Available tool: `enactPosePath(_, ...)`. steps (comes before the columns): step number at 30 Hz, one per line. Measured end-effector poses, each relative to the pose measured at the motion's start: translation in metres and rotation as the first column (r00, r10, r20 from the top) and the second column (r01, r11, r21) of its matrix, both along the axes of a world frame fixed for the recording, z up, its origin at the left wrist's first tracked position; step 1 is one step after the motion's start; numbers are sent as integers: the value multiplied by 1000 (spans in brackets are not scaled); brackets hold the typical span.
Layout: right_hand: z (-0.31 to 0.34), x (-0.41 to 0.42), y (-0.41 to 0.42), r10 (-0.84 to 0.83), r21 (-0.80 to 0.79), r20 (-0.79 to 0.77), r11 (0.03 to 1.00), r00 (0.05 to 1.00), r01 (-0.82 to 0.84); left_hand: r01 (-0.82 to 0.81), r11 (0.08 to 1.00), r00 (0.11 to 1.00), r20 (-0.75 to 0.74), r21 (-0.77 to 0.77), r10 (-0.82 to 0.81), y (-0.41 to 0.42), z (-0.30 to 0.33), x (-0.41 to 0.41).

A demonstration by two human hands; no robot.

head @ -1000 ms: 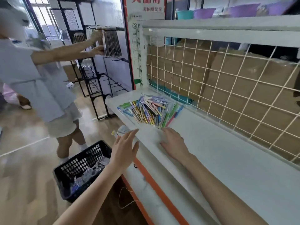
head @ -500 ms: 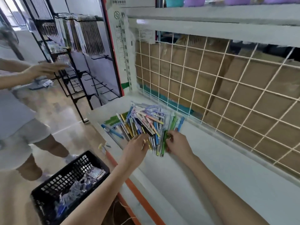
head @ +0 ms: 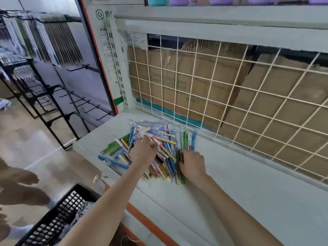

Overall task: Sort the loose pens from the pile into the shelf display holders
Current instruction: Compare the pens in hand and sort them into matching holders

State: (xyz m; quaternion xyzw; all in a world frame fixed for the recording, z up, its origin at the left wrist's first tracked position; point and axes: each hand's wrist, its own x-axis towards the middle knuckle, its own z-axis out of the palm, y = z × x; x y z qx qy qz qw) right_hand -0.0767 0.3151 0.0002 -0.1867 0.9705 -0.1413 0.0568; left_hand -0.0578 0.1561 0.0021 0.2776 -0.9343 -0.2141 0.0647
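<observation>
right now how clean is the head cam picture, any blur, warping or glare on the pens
Head view: wide-angle warping bends the wire grid and shelf edge. Motion blur smears the black rack and the person at left. The pen pile and both hands, left hand and right hand, are only slightly soft. Light is flat, with no strong glare on the pens.

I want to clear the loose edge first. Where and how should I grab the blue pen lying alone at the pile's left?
Probably pinch the blue pen mid-barrel from above. It lies flat on the white shelf, apart from the pile, both long sides exposed.
</observation>
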Motion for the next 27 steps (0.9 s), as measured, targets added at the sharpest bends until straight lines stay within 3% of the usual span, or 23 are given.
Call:
enactPosePath(5, -2, 0, -9, -69, 5, 23, 998, 997, 69, 51, 997, 998, 50, -57, -48, -5, 0, -9)
enactPosePath(9, -3, -2, -11, -115, -82, 101, 989, 988, 124, 50, 998, 997, 56, -41, -48, -8, 5, -10)
enactPosePath(15, 3, -1, -11, -199, -266, 198, 931, 960, 248, 31, 989, 999, 8, 144, -33, -11, 8, -8)
enactPosePath(20, 4, 1, -18, -214, -267, 142, 932, 966, 245, 49, 962, 997, -71, 270, -30, -15, 10, -5)
enactPosePath(27, 5, 1, -23, -206, -263, 148, 935, 967, 240, 122, 945, 991, -91, 303, -99, -25, 4, -2)
